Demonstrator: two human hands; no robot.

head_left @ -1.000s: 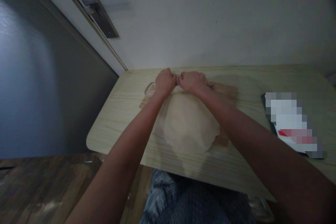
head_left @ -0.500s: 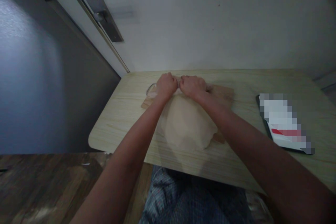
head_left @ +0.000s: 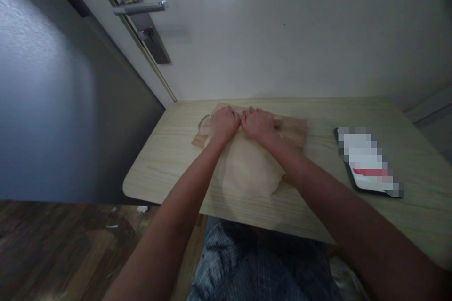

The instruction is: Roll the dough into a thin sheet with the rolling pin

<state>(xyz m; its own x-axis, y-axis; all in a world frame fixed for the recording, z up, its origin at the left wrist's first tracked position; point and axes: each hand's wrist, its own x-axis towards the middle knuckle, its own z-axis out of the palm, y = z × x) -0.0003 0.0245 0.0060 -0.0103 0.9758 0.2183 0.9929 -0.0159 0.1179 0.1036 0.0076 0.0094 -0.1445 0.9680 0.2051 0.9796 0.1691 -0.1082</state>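
A thin, pale sheet of dough (head_left: 250, 169) lies over a wooden cutting board (head_left: 294, 127) and hangs past its near edge onto the table. My left hand (head_left: 225, 121) is closed over the far part of the dough, its fingers curled down. Close beside it, my right hand (head_left: 257, 122) grips the same far edge, knuckles up. A brown stub shows just right of my right hand; whether it belongs to a rod under the dough, I cannot tell. The board's metal handle (head_left: 203, 121) sticks out at the left. My palms hide what lies beneath them.
The light wooden table (head_left: 155, 160) stands against a pale door with a lever handle (head_left: 141, 8). A dark-edged phone (head_left: 356, 183), its screen blurred, lies at the right. My legs in patterned trousers (head_left: 226, 263) are under the near edge. Small scraps lie on the floor.
The view has tilted up a little, bringing a bright window into sight. My hands stay on the dough's far part and sit slightly nearer, with more of the board showing beyond them.
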